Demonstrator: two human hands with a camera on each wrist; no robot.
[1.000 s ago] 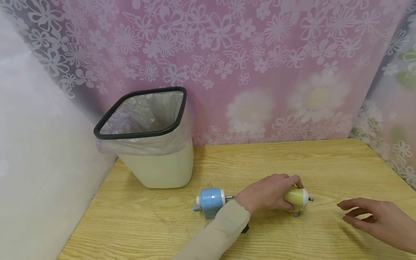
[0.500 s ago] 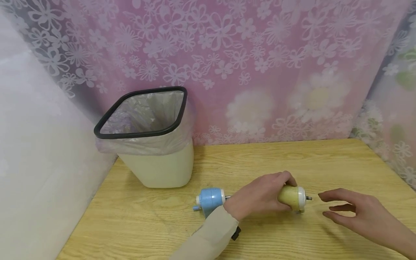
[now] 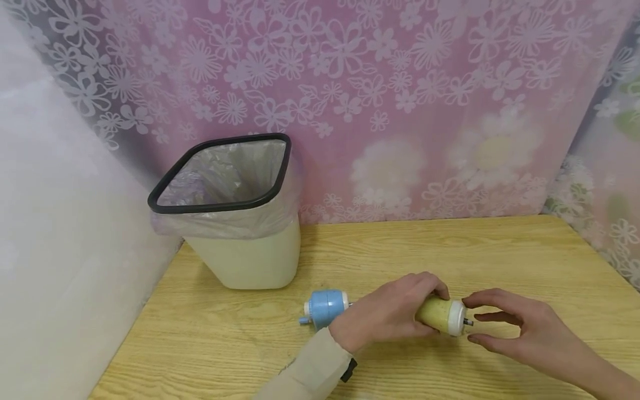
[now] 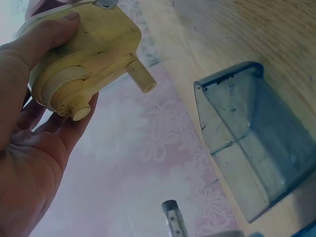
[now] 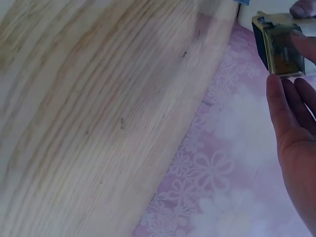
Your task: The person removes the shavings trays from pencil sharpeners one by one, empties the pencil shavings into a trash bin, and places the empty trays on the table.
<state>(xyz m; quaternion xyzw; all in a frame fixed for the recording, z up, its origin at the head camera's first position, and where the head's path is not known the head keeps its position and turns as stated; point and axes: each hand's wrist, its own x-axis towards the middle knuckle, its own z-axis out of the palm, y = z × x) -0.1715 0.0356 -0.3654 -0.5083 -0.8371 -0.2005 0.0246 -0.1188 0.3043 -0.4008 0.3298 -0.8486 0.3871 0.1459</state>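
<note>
My left hand [image 3: 387, 311] grips a yellow hand-crank pencil sharpener [image 3: 435, 314] by its body, tilted, with its white end toward the right. In the left wrist view its crank handle [image 4: 141, 77] points away from the hand. My right hand [image 3: 525, 328] has its fingers loosely curved, fingertips right at the white end. The right wrist view has those fingers overlapping the sharpener's see-through drawer [image 5: 286, 54]. Left of my left wrist lies a blue pencil sharpener [image 3: 326, 307], partly hidden by that arm. A clear blue drawer [image 4: 256, 143] lies on the table in the left wrist view.
A cream waste bin [image 3: 250, 261] with a black rim and a plastic liner stands at the back left of the wooden table [image 3: 425, 239]. Flowered pink cloth [image 3: 310, 72] hangs behind the table, and a white wall [image 3: 65, 250] is on the left.
My right hand has moved left to the white end of the yellow sharpener. My left hand has shifted the sharpener a little left and tipped its white end toward me. The blue sharpener stays put.
</note>
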